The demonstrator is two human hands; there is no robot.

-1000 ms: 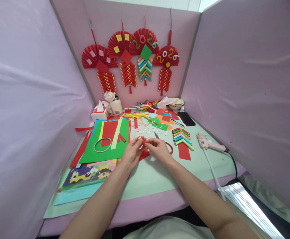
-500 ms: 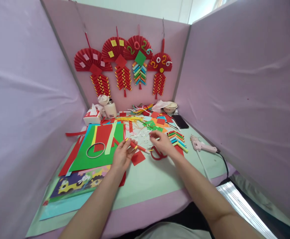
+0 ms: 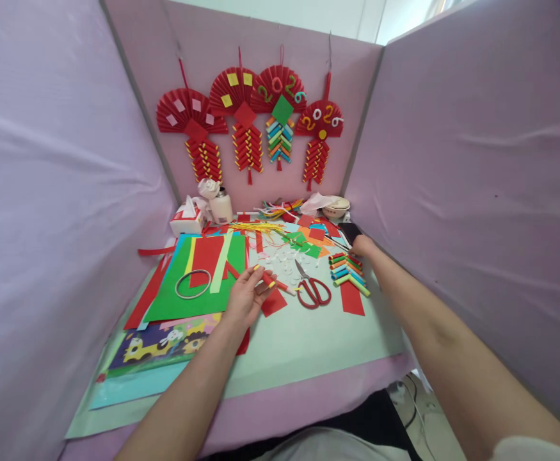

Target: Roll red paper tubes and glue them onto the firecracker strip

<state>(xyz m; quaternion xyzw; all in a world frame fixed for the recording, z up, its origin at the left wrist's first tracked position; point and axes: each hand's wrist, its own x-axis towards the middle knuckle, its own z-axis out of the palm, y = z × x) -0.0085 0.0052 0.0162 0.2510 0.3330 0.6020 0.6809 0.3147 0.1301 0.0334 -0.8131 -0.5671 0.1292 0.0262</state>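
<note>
Left hand [image 3: 246, 296] half-curled; right hand [image 3: 362, 246] farther forward, arm [image 3: 428, 314] outstretched.

I log, from my remote seat: one craft workspace, booth type. Sides: pale purple cloth [image 3: 452, 160]. Table [image 3: 318, 339]: pale green top, bearing coloured paper sheets [image 3: 229, 294], scissors [image 3: 307, 276], paper tubes [image 3: 347, 274]. Rear wall [image 3: 212, 38]: four hanging red paper fans [image 3: 282, 83]. Building type, home or workshop: I cannot tell.

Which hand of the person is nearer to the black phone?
Right. The right hand is beside the black phone; the left hand is well left of it, holding a red tube.
</note>
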